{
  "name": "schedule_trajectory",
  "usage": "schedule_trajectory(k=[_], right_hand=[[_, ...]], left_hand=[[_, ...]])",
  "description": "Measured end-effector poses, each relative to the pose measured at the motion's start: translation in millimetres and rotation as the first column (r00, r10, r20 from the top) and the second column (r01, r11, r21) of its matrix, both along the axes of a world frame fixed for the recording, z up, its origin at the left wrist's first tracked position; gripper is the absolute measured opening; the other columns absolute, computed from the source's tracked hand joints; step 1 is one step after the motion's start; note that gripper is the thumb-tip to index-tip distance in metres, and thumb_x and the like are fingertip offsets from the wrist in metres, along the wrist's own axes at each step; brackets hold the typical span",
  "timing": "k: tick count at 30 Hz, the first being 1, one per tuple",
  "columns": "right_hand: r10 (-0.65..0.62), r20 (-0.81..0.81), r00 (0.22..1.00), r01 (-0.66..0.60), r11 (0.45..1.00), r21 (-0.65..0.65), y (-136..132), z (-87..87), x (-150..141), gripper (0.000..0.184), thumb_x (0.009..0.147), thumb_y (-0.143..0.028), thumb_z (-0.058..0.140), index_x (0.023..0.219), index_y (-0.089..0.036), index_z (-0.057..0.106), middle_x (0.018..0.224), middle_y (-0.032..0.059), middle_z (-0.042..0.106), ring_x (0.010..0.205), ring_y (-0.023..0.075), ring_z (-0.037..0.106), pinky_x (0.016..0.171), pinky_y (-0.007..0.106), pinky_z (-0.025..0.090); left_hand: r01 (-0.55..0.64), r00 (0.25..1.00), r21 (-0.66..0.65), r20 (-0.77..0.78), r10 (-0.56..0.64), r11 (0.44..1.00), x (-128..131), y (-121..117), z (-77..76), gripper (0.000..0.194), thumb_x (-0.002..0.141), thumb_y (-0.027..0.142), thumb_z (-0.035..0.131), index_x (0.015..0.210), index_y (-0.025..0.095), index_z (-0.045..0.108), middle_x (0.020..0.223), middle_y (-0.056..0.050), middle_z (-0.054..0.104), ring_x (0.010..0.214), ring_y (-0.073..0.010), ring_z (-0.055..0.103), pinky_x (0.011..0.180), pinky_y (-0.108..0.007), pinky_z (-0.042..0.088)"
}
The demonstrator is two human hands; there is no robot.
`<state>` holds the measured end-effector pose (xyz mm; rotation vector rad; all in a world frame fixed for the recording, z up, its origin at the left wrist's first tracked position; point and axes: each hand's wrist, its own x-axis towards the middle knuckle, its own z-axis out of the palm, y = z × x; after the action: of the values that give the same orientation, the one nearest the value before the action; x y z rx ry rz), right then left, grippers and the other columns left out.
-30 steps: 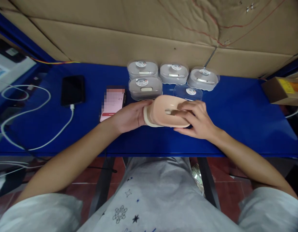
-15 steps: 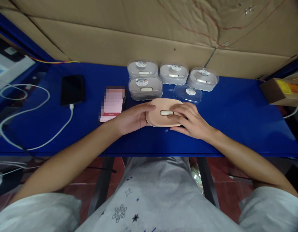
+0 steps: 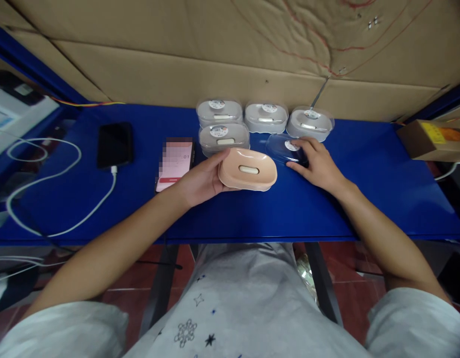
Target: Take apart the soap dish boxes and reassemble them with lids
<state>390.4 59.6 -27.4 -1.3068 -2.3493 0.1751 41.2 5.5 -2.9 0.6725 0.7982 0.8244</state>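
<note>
Okay, so your left hand has its grip closed on the left end of a peach oval container, thumb up by the rim and fingers tucked underneath. You're holding that container over the blue counter, with its shallow dished top and the cream oblong insert in the middle facing up. Your right hand is at a clear oval lid, thumb and fingers around its right end near the round sticker. Honestly can't tell whether that grip is closed on it or just touching.

Behind all that, you've got three gray lidded containers in a back row, plus a front gray container ahead of the leftmost one. Next to your left wrist there's a phone with a pink screen, and farther left a black phone with a white cable plugged into its near edge. A cardboard box is over on the right.
</note>
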Motion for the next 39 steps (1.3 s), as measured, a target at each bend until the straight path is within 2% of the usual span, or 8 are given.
schedule_trajectory(k=[5,9,11,14,21,25,34,39], right_hand=[[-0.030,-0.196,0.980,0.031,1.000,0.004,-15.4,8.3,-13.2,0.058,0.109,-0.062,0.051,0.151,-0.022,0.061,0.148,0.0197,0.069,0.133,0.0393,0.068,0.114,0.063,0.055],[0.145,-0.263,0.954,-0.160,0.986,-0.035,-34.6,10.1,-31.5,0.058,0.112,-0.059,0.048,0.159,-0.025,0.052,0.155,0.0170,0.065,0.140,0.0359,0.065,0.118,0.060,0.054],[0.254,-0.243,0.936,-0.267,0.964,-0.020,-44.2,9.5,-41.2,0.061,0.111,-0.057,0.052,0.165,-0.028,0.045,0.161,0.0161,0.060,0.148,0.0365,0.058,0.123,0.062,0.050],[0.346,-0.192,0.919,-0.349,0.937,0.015,-53.8,8.9,-50.9,0.068,0.109,-0.056,0.058,0.169,-0.032,0.039,0.165,0.0165,0.055,0.155,0.0385,0.051,0.128,0.065,0.044],[0.368,-0.131,0.920,-0.355,0.928,0.113,-55.6,9.0,-51.9,0.076,0.105,-0.056,0.066,0.173,-0.036,0.037,0.161,0.0160,0.055,0.154,0.0417,0.051,0.128,0.066,0.045],[0.382,-0.104,0.918,-0.369,0.921,0.124,-55.1,8.1,-50.8,0.080,0.104,-0.056,0.068,0.174,-0.036,0.034,0.160,0.0164,0.055,0.154,0.0423,0.051,0.127,0.067,0.046],[0.394,-0.033,0.919,-0.388,0.915,0.107,-54.6,6.1,-52.8,0.086,0.106,-0.054,0.066,0.179,-0.037,0.022,0.177,0.0145,0.042,0.165,0.0434,0.038,0.132,0.071,0.037],[0.400,-0.104,0.910,-0.397,0.916,0.052,-52.0,5.7,-50.8,0.086,0.107,-0.056,0.064,0.179,-0.037,0.021,0.181,0.0120,0.036,0.166,0.0414,0.036,0.133,0.070,0.036]], left_hand=[[0.054,0.998,-0.007,-0.030,-0.055,0.998,-0.5,-1.5,-1.3,0.045,0.107,0.055,0.066,0.138,0.025,0.076,0.150,-0.013,0.073,0.130,-0.0320,0.076,0.096,-0.041,0.069],[0.082,0.997,-0.005,-0.011,-0.082,0.997,1.8,-3.3,-2.9,0.048,0.109,0.058,0.061,0.140,0.024,0.076,0.152,-0.013,0.072,0.134,-0.0331,0.074,0.096,-0.041,0.069],[0.095,0.995,0.005,0.013,-0.095,0.995,3.7,-4.3,-3.8,0.052,0.110,0.061,0.058,0.140,0.023,0.075,0.152,-0.014,0.072,0.138,-0.0334,0.071,0.100,-0.041,0.068],[0.124,0.991,0.038,0.053,-0.126,0.992,5.6,-5.4,-5.0,0.054,0.110,0.062,0.056,0.143,0.023,0.074,0.152,-0.013,0.072,0.140,-0.0322,0.070,0.108,-0.041,0.064],[0.155,0.984,0.106,0.070,-0.163,0.982,5.9,-8.4,-1.2,0.058,0.111,0.065,0.052,0.146,0.023,0.072,0.156,-0.013,0.069,0.146,-0.0322,0.065,0.120,-0.044,0.055],[0.180,0.976,0.153,0.092,-0.196,0.972,5.7,-10.1,1.0,0.050,0.112,0.056,0.057,0.145,0.023,0.074,0.155,-0.012,0.070,0.145,-0.0315,0.066,0.120,-0.043,0.055],[0.076,0.997,0.050,0.022,-0.077,0.996,6.9,-7.3,4.9,0.043,0.107,0.047,0.063,0.138,0.021,0.077,0.145,-0.011,0.077,0.132,-0.0308,0.074,0.105,-0.037,0.064],[0.055,0.998,0.062,0.025,-0.057,0.997,8.6,-6.8,6.1,0.047,0.107,0.043,0.060,0.144,0.019,0.073,0.151,-0.012,0.073,0.141,-0.0333,0.068,0.112,-0.043,0.061]])
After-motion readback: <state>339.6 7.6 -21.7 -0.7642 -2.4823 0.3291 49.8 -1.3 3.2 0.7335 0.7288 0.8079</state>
